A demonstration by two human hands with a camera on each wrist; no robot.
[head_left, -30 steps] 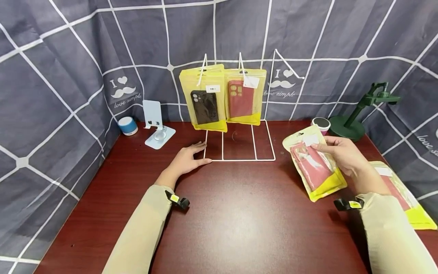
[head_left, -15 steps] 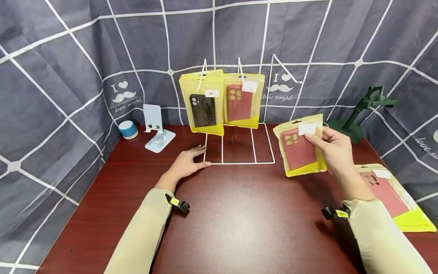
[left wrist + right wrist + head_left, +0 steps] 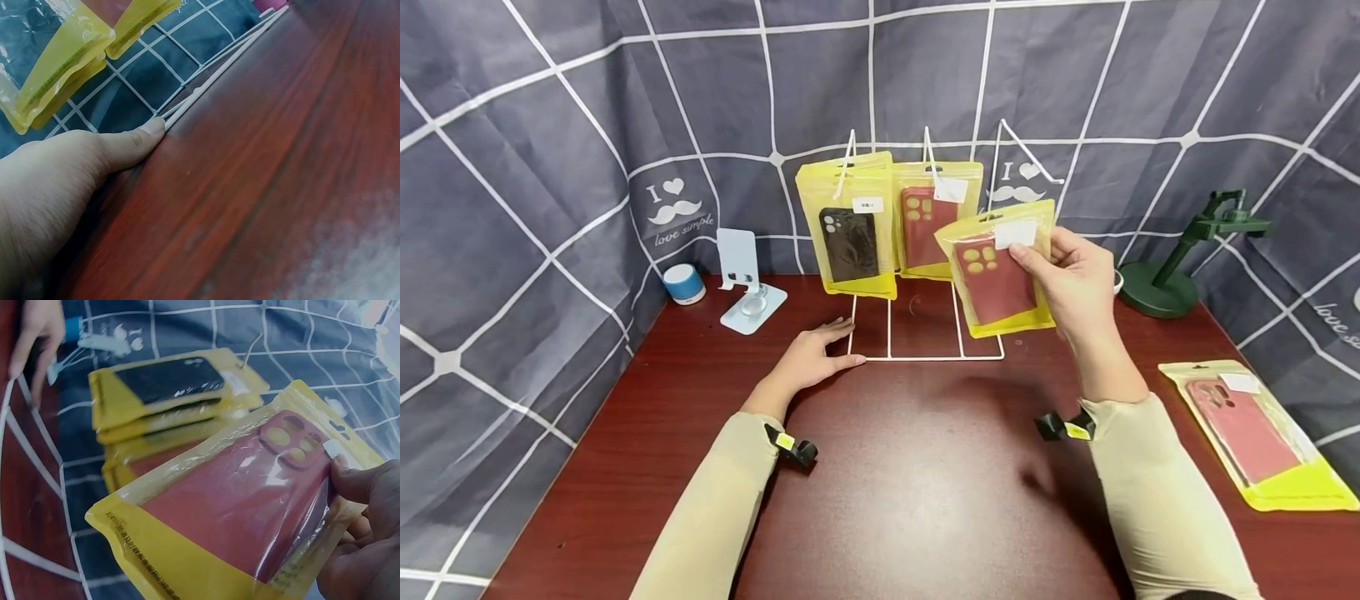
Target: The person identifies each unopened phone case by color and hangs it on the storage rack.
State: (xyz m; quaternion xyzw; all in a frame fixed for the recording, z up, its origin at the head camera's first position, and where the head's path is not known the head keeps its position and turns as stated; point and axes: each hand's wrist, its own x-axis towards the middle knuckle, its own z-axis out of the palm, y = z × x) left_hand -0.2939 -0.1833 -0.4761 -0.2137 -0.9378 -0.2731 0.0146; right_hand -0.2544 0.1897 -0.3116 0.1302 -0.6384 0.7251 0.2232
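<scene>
My right hand pinches the upper right edge of a yellow-edged clear pouch holding a red phone case, thumb over its white label. This pouch is in the air before the white wire rack, partly covering another red phone case pouch that hangs on the middle hook. On the left hook hang black phone case pouches. The right hook bears nothing. My left hand rests at the rack base's left front corner; the left wrist view shows its thumb touching the wire.
A further red phone case pouch lies on the table at right. Behind stand a dark green stand and, at left, a light blue phone stand and a blue-and-white cylinder. A grid-patterned cloth hangs behind.
My right hand has carried the red phone case pouch up and left, from the table's right side to before the rack, turning it more upright. The left hand has stayed at the rack base.
</scene>
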